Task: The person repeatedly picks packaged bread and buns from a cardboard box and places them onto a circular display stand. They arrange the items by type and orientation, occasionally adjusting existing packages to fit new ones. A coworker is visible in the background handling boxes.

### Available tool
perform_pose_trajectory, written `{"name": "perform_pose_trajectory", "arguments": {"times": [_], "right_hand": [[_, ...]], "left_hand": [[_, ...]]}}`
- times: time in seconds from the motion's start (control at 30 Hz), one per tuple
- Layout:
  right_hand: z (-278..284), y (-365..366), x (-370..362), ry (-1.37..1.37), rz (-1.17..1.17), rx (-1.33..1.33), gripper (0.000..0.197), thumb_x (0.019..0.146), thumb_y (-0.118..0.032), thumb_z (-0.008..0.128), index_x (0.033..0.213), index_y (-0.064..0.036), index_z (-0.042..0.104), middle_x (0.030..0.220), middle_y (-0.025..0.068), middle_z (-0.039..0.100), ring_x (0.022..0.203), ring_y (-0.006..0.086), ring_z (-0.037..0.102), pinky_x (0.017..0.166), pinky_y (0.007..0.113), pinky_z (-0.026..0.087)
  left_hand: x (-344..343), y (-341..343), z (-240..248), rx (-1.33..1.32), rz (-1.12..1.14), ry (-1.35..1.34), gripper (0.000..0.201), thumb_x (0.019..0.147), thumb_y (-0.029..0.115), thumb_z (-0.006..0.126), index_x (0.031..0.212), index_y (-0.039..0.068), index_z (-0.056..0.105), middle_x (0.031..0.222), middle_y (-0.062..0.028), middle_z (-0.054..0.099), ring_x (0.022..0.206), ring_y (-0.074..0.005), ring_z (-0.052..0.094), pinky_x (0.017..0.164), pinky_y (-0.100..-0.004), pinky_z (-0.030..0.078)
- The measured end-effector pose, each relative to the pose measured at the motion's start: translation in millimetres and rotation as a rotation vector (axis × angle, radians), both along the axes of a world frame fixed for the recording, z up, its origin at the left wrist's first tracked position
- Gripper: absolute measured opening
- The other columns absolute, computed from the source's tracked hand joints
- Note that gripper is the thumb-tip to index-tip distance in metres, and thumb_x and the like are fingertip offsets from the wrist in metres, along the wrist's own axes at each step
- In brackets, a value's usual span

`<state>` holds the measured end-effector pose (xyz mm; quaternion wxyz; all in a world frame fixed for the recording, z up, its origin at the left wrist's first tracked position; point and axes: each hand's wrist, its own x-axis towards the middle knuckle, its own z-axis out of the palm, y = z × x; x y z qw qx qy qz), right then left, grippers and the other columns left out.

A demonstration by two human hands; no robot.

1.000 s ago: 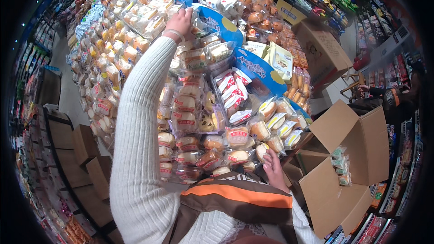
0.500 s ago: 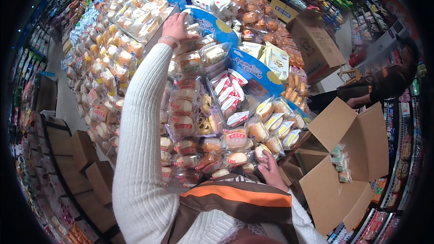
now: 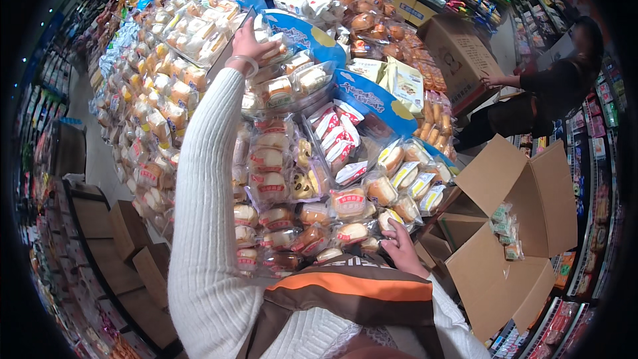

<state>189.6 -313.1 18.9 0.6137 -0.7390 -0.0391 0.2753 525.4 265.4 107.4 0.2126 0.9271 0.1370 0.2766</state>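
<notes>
My left hand (image 3: 250, 50) reaches far over the bread display, its thumb spread from its fingers. It is beside a dark divider (image 3: 226, 46) and wrapped sandwich breads (image 3: 274, 90), holding nothing that I can see. My right hand (image 3: 402, 250) rests at the near edge of the pile, fingers apart, the fingertips by a bagged round bun (image 3: 389, 220). Between the hands lie bagged breads with red labels (image 3: 349, 203), red-and-white packets (image 3: 334, 134) in a clear bin, and purple-edged packs (image 3: 306, 183).
At the right stands an open carton (image 3: 492, 286) with green-and-white packets (image 3: 506, 233) inside. Behind it a person (image 3: 558, 86) touches a closed carton (image 3: 458, 63). Blue printed barriers (image 3: 372, 100) divide the display. Brown boxes (image 3: 126, 226) stand at the left.
My left hand has shifted slightly, its thumb now stretched out to the right. My right hand stays nearly in place. The other person has straightened up, with a hand at the closed carton.
</notes>
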Motion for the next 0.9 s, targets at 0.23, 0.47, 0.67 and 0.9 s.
{"name": "perform_pose_trajectory", "arguments": {"times": [0.23, 0.47, 0.67, 0.9], "right_hand": [[-4, -2, 1, -0.010, 0.006, 0.013, 0.069, 0.096, -0.011, 0.069, 0.154, 0.0007, 0.034, 0.148, 0.0163, 0.040, 0.126, 0.0239, 0.055, 0.097, 0.034, 0.052], [-2, -3, -1, 0.011, -0.005, -0.007, 0.066, 0.096, -0.010, 0.068, 0.153, 0.0010, 0.036, 0.146, 0.0165, 0.043, 0.125, 0.0230, 0.056, 0.095, 0.033, 0.052], [-3, -2, 0, 0.019, -0.003, 0.015, 0.065, 0.096, -0.009, 0.068, 0.152, 0.0013, 0.037, 0.145, 0.0165, 0.044, 0.126, 0.0227, 0.056, 0.096, 0.034, 0.052], [-4, -3, 0, 0.060, -0.008, 0.021, 0.062, 0.096, -0.007, 0.067, 0.151, 0.0020, 0.039, 0.144, 0.0158, 0.045, 0.125, 0.0221, 0.056, 0.097, 0.033, 0.051]], "left_hand": [[1, -21, 12, 0.048, 0.211, -0.228, 0.071, 0.077, 0.039, 0.079, 0.135, 0.005, 0.060, 0.124, -0.0181, 0.066, 0.120, -0.0353, 0.059, 0.107, -0.0452, 0.043], [-29, -21, 78, 0.403, -0.072, -0.620, 0.046, 0.080, 0.027, 0.069, 0.123, 0.011, 0.065, 0.118, -0.0108, 0.070, 0.104, -0.0332, 0.064, 0.095, -0.0424, 0.049], [-57, -3, 113, 0.512, -0.142, -0.154, 0.038, 0.087, 0.024, 0.066, 0.123, 0.013, 0.065, 0.103, -0.0113, 0.074, 0.099, -0.0327, 0.067, 0.089, -0.0441, 0.053], [-73, 18, 70, 0.417, -0.369, 0.242, 0.037, 0.089, 0.013, 0.063, 0.126, 0.010, 0.058, 0.102, -0.0214, 0.069, 0.098, -0.0413, 0.066, 0.087, -0.0498, 0.053]]}}
